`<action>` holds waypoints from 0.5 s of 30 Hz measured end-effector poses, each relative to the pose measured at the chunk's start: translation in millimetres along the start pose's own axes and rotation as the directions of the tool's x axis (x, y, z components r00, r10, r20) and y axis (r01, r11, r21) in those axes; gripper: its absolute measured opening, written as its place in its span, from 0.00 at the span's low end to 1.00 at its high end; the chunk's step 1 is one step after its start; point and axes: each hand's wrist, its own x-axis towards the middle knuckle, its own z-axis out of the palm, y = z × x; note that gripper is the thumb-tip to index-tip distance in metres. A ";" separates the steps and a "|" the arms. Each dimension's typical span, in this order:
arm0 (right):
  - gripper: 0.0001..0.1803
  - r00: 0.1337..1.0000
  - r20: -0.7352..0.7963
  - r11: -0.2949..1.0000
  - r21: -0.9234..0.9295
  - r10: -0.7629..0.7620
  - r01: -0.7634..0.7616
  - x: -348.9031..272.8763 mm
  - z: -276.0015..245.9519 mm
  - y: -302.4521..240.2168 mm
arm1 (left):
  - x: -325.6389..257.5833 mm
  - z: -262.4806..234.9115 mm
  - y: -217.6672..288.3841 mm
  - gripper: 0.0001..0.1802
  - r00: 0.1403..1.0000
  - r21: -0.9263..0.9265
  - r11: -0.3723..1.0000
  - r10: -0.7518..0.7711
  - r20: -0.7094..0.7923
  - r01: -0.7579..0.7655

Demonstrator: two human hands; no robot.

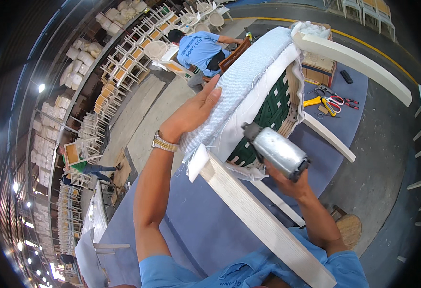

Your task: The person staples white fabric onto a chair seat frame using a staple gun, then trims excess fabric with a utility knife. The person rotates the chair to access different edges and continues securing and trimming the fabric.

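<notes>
A chair with pale wooden legs (258, 211) is tipped on its side before me, its underside turned to the right. Light blue fabric (253, 65) covers the seat, with a white lining edge and loose threads. Green woven webbing (274, 102) shows inside the frame. My left hand (196, 113) lies flat on the blue fabric, fingers stretched out, a watch on the wrist. My right hand (289, 183) is closed round a silver and black staple gun (280, 150), held by the open underside. The gun hides part of that hand and whether its nose touches the frame.
The chair rests on a table with a blue-grey cover (201, 230). Red-handled scissors (335, 102), a yellow cutter (326, 105), pliers and a black case (346, 77) lie at right. Beyond sits a co-worker in blue (198, 50). A round wooden stool (349, 230) stands lower right.
</notes>
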 end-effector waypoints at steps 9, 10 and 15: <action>0.30 0.946 0.086 0.948 -0.033 -0.312 0.316 25.5 45.9 -33.8 | -14.2 12.4 4.6 0.40 0.990 0.193 0.979 0.086 -0.115 -0.063; 0.30 0.946 0.081 0.947 -0.035 -0.315 0.319 25.5 47.4 -33.6 | -15.0 12.4 6.6 0.39 0.992 0.201 0.978 0.068 -0.109 -0.045; 0.31 0.946 0.081 0.946 -0.051 -0.314 0.319 25.4 48.0 -31.7 | -16.8 13.5 17.1 0.37 0.993 0.207 0.978 0.033 -0.118 -0.008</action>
